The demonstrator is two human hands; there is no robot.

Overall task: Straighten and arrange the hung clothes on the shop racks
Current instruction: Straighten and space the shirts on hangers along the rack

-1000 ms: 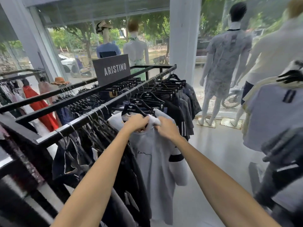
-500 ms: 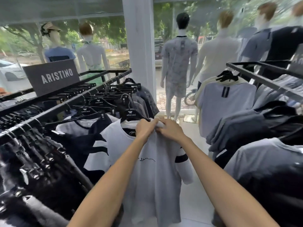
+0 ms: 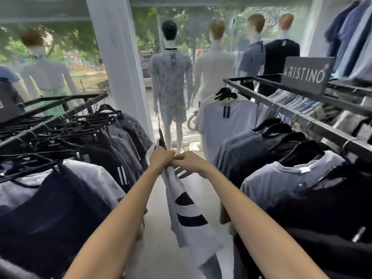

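1. The left hand [image 3: 161, 159] is wrapping its fingers tightly round the neck of the white striped T-shirt [image 3: 189, 218]. The black hanger [image 3: 160, 135] is poking its hook out of the fist toward 12 o'clock. Gripping at that point is letting the garment hang by its own weight.
2. The right hand [image 3: 190, 164] is touching the left at its 3 o'clock. Its fingers are curling onto the cloth beside the collar, seemingly pinching it to square the shirt on the hanger. The knuckles are hiding exactly what it is catching.
3. The shirt is hanging edge-on in the aisle, off both rails and draping toward 6 o'clock between the forearms. Holding it out in the open is probably keeping it from snagging on its neighbours.
4. The left rack [image 3: 66, 114] is standing at 9 o'clock, crowded with dark tops on black hangers. The right rack [image 3: 302, 117] is standing at 3 o'clock, its shirts sitting looser. Which rail the shirt is heading for I cannot tell.
5. The mannequins [image 3: 171, 77] are facing the window at 12 o'clock, and a brand sign [image 3: 306, 74] is sitting on the right rack at 2 o'clock.
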